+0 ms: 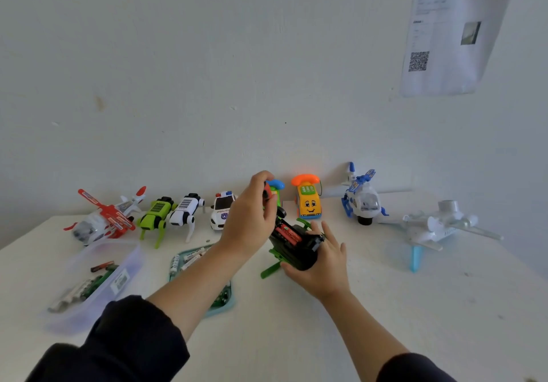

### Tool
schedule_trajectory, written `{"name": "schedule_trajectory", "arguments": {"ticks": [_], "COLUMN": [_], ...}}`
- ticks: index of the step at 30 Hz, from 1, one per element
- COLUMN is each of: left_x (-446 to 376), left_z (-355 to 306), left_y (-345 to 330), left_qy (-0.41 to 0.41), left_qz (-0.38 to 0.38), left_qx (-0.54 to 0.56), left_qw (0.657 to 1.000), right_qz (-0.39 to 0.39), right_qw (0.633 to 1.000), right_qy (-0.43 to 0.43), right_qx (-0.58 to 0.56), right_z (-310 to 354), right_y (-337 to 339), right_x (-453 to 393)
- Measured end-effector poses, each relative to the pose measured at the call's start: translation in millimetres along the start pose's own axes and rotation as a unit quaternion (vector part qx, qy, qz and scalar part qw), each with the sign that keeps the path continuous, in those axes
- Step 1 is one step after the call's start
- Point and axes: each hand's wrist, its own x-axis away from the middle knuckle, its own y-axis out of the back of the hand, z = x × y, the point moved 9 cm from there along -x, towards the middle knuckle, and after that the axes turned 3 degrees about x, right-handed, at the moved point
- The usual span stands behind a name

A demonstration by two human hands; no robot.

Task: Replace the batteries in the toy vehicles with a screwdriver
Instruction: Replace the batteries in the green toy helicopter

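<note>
Gripping a black-and-green toy (292, 243) at frame centre, the right hand (321, 263) is curling round its underside. The left hand (252, 218) is pinching a small red piece (267, 193) just above it, over the exposed red batteries (288, 232).

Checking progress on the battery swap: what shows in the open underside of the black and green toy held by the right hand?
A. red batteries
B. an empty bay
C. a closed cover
A: red batteries lie in the open bay of the black and green toy that the right hand holds.
</note>
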Motion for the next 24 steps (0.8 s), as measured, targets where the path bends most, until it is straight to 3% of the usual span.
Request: {"name": "schedule_trajectory", "arguments": {"ticks": [3,6,8,11,13,15,16,18,21,24], "left_x": [-9,-13,1,47,66,72,70,53,10,-29], "left_z": [18,62,102,130,133,128,125,122,104,56], "left_y": [2,5,2,-22,-38,-48,-50,-37,-1,34], "left_qy": [0.075,0.234,0.39,0.586,0.625,0.636,0.633,0.591,0.447,0.245], "left_qz": [-0.012,-0.037,-0.069,-0.111,-0.131,-0.147,-0.153,-0.182,-0.215,-0.185], "left_qx": [0.025,0.094,0.185,0.328,0.399,0.439,0.446,0.435,0.399,0.281], "left_qw": [0.997,0.967,0.899,0.733,0.658,0.617,0.614,0.654,0.771,0.909], "right_qz": [0.007,0.024,0.012,-0.008,0.01,0.02,0.019,0.018,0.024,0.023], "right_qw": [1.0,1.0,1.0,0.998,0.999,0.999,0.999,0.999,0.999,0.999], "right_qy": [0.008,0.016,0.021,0.004,0.005,0.006,0.005,0.005,-0.006,-0.007], "right_qx": [-0.001,0.009,-0.012,-0.058,-0.051,-0.047,-0.044,-0.038,-0.039,-0.044], "right_z": [3,2,-1,-8,-6,-4,-4,-4,-4,-1], "right_y": [3,1,4,10,8,7,9,9,7,8], "right_x": [-1,-1,1,1,-1,-3,-4,-7,-7,-6]}}
